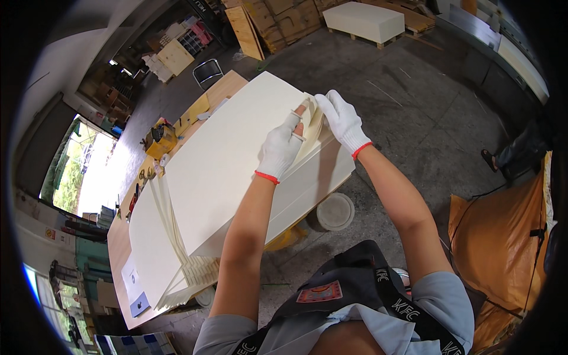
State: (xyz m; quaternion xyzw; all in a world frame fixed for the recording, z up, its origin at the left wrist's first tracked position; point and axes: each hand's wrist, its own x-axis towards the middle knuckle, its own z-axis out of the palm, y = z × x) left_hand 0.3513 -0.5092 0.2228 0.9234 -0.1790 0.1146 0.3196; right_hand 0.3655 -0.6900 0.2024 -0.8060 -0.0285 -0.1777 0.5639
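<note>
A tall stack of cream-white paper sheets lies on the table before me. Several sheets at its right edge are bent up into a curl between my hands. My right hand, in a white knit glove with a red cuff, grips that raised edge, fingers over the top. In a matching glove with bare thumb and index tips, my left hand rests over the sheets. Its thumb and index finger are stretched out and apart, the index tip against the curl. The other left fingers are partly hidden.
Fanned sheets lie left of the stack on the wooden table. A yellow box with tools stands behind. A round lidded tub sits by the table. Further off are an orange cover, a chair and a white pallet stack.
</note>
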